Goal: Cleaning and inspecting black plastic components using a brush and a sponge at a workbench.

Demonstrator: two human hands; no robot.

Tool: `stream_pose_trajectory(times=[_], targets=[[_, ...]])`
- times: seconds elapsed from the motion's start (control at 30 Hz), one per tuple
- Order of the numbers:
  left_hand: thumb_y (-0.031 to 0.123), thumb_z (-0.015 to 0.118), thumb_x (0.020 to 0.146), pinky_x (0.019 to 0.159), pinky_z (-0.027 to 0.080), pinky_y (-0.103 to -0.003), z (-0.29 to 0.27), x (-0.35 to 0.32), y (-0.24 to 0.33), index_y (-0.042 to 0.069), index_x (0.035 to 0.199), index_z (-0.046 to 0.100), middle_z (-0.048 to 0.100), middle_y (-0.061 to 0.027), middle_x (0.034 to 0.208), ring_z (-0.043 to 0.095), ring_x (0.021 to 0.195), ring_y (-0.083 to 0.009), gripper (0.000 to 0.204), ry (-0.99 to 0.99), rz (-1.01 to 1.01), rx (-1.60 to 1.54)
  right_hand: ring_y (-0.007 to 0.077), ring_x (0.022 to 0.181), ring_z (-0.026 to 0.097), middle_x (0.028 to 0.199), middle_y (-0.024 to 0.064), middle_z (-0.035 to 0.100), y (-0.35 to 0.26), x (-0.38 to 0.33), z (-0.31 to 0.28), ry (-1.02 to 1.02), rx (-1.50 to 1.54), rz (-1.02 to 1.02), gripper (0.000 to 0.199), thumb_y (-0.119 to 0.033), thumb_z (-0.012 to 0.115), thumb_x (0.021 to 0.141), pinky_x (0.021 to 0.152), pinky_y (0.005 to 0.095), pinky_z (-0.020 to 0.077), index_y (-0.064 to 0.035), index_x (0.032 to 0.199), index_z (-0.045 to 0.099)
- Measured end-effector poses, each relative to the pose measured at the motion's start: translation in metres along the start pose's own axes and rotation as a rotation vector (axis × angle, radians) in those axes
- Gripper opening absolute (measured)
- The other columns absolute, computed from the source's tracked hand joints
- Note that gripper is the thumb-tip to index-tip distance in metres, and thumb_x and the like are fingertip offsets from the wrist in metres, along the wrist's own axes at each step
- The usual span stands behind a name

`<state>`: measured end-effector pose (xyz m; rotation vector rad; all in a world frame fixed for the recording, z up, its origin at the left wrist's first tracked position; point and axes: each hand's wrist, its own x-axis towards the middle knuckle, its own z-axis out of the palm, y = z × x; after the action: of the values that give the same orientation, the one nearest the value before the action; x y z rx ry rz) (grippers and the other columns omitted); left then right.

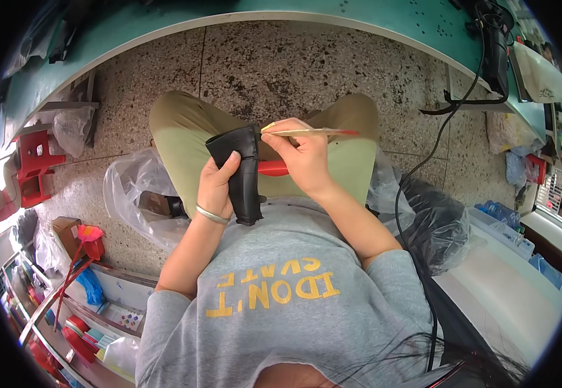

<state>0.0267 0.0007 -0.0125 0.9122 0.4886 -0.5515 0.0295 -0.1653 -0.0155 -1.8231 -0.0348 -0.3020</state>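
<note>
My left hand [217, 184] is closed round the side of a black leather-like piece [245, 184], long and folded, which I hold upright in front of my lap. Its exact kind is unclear. Between the fingertips of my right hand [303, 155] is a thin pale stick [310, 132] with a red end pointing right. The stick's other end lies by the upper right edge of the black piece; whether they touch I cannot tell. Behind both hands, a red thing [273, 169] shows between my legs, partly hidden.
A green-topped table [261, 9] curves across the far side. Clear plastic bags [132, 187] lie left of my legs, a black bag [433, 223] to the right. A black cable [423, 161] hangs down on the right. Red stools [34, 161] stand at left on the speckled floor [261, 64].
</note>
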Motion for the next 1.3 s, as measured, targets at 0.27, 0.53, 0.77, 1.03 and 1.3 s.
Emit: stream_pose_trajectory(times=[0.27,0.53,0.77,1.03,1.3], targets=[[0.009,0.056,0.086,0.063,0.053,-0.026,0.004,0.001,-0.002,0.003,0.106,0.053,0.061,-0.0057,0.09,0.061,0.073,-0.0125,0.02,0.022,-0.003,0.033,0.0085,0.073,0.056,0.081,0.0034,0.062,0.004,-0.001,-0.002,-0.041,0.624,0.475,0.01,-0.004,0.064,0.08,0.065,0.022,0.0459,0.0017,0.088,0.064],[0.012,0.056,0.087,0.064,0.049,-0.025,-0.007,0.01,0.01,0.003,0.105,0.054,0.06,-0.0045,0.09,0.058,0.072,-0.0118,0.02,0.019,-0.077,0.19,0.0267,0.065,0.059,0.074,0.0127,0.06,0.068,0.018,0.004,0.058,-0.258,-0.233,0.005,-0.004,0.059,0.08,0.06,0.0326,0.0471,0.0005,0.078,0.058],[0.031,0.042,0.095,0.064,0.049,-0.025,-0.001,0.003,0.013,0.002,0.103,0.056,0.06,-0.0029,0.085,0.058,0.071,-0.0125,0.033,0.026,-0.094,0.001,0.0184,0.067,0.06,0.079,0.0082,0.063,0.042,0.037,-0.028,0.198,-0.31,-0.292,0.005,-0.005,0.064,0.077,0.066,0.0295,0.0464,-0.0034,0.082,0.064],[0.027,0.061,0.081,0.05,0.044,-0.039,0.016,0.008,0.013,0.006,0.077,0.058,0.058,-0.0147,0.064,0.056,0.059,-0.0328,0.021,-0.013,0.679,1.568,0.0129,0.074,0.06,0.078,0.0,0.066,-0.002,0.029,-0.022,-0.325,-0.085,-0.305,0.003,-0.009,0.067,0.074,0.093,0.0378,0.0323,-0.0083,0.076,0.065],[0.031,0.065,0.074,0.045,0.041,-0.034,0.018,0.009,0.017,0.011,0.074,0.057,0.051,-0.006,0.055,0.053,0.05,-0.0229,0.022,-0.123,1.069,1.847,0.0115,0.069,0.059,0.077,0.0051,0.065,0.0,0.028,-0.024,-0.44,0.178,0.238,0.007,-0.006,0.067,0.075,0.073,0.0273,0.0458,-0.0008,0.08,0.066]])
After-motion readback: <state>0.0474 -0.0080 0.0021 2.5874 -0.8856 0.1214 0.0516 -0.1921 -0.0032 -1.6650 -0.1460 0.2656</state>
